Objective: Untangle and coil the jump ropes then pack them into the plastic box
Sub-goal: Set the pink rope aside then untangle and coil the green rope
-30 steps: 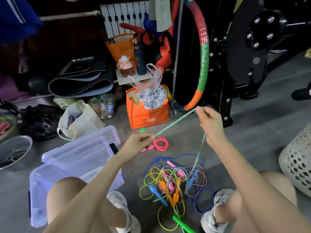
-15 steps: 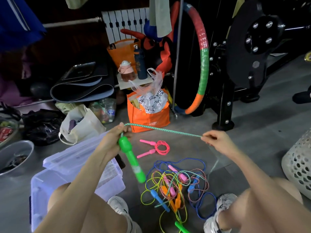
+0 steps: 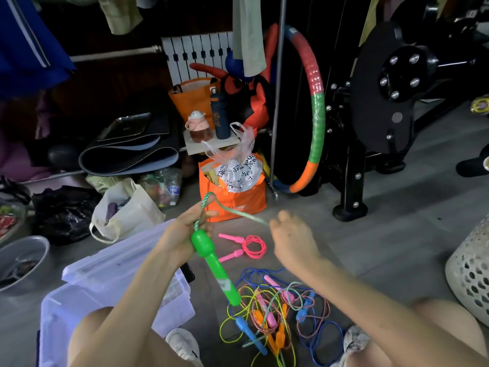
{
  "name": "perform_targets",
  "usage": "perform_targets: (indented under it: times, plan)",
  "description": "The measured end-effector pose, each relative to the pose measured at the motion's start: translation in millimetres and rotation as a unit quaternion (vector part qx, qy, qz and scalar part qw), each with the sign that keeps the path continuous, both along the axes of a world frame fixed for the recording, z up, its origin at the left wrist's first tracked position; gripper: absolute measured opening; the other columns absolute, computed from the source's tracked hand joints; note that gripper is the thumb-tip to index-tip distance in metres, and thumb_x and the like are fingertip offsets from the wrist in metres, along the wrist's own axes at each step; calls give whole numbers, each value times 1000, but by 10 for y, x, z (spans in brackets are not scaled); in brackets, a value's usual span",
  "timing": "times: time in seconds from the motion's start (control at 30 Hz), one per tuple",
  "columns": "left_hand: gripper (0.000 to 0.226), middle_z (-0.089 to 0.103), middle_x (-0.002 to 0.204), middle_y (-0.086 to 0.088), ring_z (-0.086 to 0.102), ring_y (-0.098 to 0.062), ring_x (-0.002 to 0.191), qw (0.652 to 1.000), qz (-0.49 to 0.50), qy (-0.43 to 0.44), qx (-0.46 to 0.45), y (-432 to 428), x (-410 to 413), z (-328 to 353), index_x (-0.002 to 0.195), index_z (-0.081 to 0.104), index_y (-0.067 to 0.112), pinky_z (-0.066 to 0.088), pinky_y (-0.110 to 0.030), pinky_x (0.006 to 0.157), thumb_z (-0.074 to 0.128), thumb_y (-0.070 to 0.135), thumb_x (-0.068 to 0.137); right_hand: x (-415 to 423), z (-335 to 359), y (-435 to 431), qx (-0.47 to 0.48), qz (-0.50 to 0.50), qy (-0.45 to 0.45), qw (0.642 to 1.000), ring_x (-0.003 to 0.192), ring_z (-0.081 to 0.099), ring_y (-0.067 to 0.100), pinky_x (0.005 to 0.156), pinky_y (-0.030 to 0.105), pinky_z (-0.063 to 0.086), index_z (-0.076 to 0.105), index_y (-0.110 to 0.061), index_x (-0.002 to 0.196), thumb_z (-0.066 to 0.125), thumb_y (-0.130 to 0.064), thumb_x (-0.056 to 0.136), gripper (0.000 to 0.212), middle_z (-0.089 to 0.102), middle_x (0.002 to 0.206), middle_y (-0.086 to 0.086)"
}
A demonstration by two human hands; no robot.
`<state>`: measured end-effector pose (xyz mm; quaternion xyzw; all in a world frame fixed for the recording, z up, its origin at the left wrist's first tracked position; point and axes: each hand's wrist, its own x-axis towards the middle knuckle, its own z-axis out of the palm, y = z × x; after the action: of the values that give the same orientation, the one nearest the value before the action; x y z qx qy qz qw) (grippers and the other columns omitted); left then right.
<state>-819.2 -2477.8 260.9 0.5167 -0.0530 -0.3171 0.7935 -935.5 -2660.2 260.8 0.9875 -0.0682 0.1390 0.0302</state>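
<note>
Half a second ago the green-and-white rope (image 3: 238,211) was stretched straight between two hands held well apart. Now a first loop has been folded and stands above the left hand (image 3: 182,237), to the right of the plastic box (image 3: 60,308) and above its far corner. The left hand's fingers are curled round the rope just above the green handle (image 3: 213,263), which hangs down beside the box's right wall. The right hand (image 3: 293,242) has been brought in close, farther right of the box. It is blurred by motion. The rope reaches its fingertips, but whether it is pinched there cannot be told. Coiling of this rope is judged to have begun. The rope's far end appears to run into the tangle (image 3: 275,311) on the floor to the right of the box, so it may not be fully freed. A coiled pink rope (image 3: 252,246) lies on the floor right of the box, not yet packed.
</note>
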Motion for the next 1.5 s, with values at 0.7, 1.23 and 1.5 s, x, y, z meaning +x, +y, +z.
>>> perform_targets:
  times: [0.7,1.23,1.5]
  plan:
    - [30,53,53,-6,50,-18,51,941,-119,-280,149,-324,-428,192,89,58,16,43,-24,54,33,6,100,142,701,10,260,246,4,934,63,49,-2,61,16,31,64,-11,81,69,-20,80,10,58,68,-13]
    - [23,34,36,8,34,-9,32,971,-218,-68,-72,-113,-282,262,92,70,9,33,-23,45,50,17,85,264,896,-617,282,162,-136,936,73,61,15,73,40,53,70,-7,93,63,-11,86,10,62,81,-2]
    - [36,30,41,6,35,-13,37,981,-163,-79,-70,-138,-245,350,103,70,8,32,-26,50,39,16,88,227,535,-340,449,119,-110,879,60,51,1,61,15,40,68,-4,101,55,-9,92,17,57,62,-10]
